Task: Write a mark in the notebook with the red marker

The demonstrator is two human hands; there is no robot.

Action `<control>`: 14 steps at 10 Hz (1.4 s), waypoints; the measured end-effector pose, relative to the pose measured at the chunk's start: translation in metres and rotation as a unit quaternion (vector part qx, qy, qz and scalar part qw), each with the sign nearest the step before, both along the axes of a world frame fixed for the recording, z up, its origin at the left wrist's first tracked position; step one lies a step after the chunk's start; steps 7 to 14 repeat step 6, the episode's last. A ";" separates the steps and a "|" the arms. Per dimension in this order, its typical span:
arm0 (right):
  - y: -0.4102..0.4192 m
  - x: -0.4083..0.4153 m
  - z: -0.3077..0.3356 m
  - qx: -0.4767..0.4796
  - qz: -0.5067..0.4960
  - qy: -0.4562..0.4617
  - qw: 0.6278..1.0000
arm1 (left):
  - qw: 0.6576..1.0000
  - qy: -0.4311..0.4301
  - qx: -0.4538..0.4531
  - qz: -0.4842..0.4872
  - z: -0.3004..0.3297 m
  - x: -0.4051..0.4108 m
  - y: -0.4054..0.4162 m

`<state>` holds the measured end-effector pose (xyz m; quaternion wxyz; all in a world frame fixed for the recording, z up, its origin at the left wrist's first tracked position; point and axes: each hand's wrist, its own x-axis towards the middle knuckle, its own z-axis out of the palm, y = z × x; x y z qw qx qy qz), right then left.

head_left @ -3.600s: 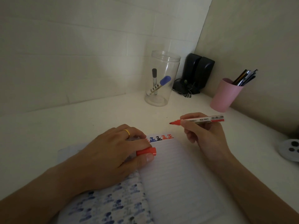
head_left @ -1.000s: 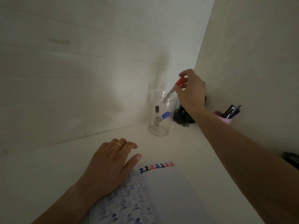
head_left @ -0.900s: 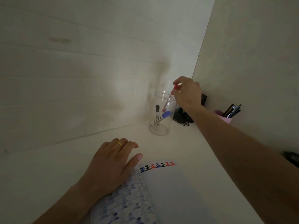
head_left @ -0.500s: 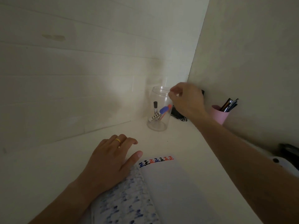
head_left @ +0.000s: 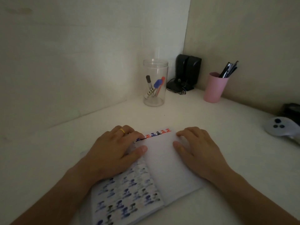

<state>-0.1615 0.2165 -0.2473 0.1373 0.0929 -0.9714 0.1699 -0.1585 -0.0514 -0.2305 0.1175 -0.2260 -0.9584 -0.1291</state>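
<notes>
Both hands flat on notebook; red marker far off in jar

The scene was dim and grainy, with a soft pool of light falling on the white desk just in front of the clear jar and fading to murky grey toward the frame's corners. To the left of the jar the wall carried a broad, soft-edged shadow, and the jar's rim caught only faint glints, no hard glare. Nearer the camera than the jar, the notebook page looked smeared and its ruling lost to blur, while the desk edges bowed with wide-angle distortion.
</notes>
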 end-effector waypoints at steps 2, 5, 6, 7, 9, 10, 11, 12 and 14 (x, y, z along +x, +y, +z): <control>0.004 -0.005 -0.004 0.017 0.004 0.009 1.000 | 0.999 -0.004 -0.033 -0.010 0.000 -0.008 -0.001; -0.001 -0.005 -0.002 -0.002 -0.006 -0.002 1.000 | 0.999 -0.008 -0.029 -0.015 0.003 -0.006 -0.001; -0.002 -0.010 0.009 -0.075 -0.016 0.013 0.997 | 0.999 -0.007 -0.026 -0.020 0.006 -0.003 -0.001; -0.002 -0.010 0.009 -0.075 -0.016 0.013 0.997 | 0.999 -0.007 -0.026 -0.020 0.006 -0.003 -0.001; -0.002 -0.010 0.009 -0.075 -0.016 0.013 0.997 | 0.999 -0.007 -0.026 -0.020 0.006 -0.003 -0.001; -0.002 -0.010 0.009 -0.075 -0.016 0.013 0.997 | 0.999 -0.007 -0.026 -0.020 0.006 -0.003 -0.001; -0.002 -0.010 0.009 -0.075 -0.016 0.013 0.997 | 0.999 -0.007 -0.026 -0.020 0.006 -0.003 -0.001; -0.002 -0.010 0.009 -0.075 -0.016 0.013 0.997 | 0.999 -0.007 -0.026 -0.020 0.006 -0.003 -0.001; -0.002 -0.010 0.009 -0.075 -0.016 0.013 0.997 | 0.999 -0.007 -0.026 -0.020 0.006 -0.003 -0.001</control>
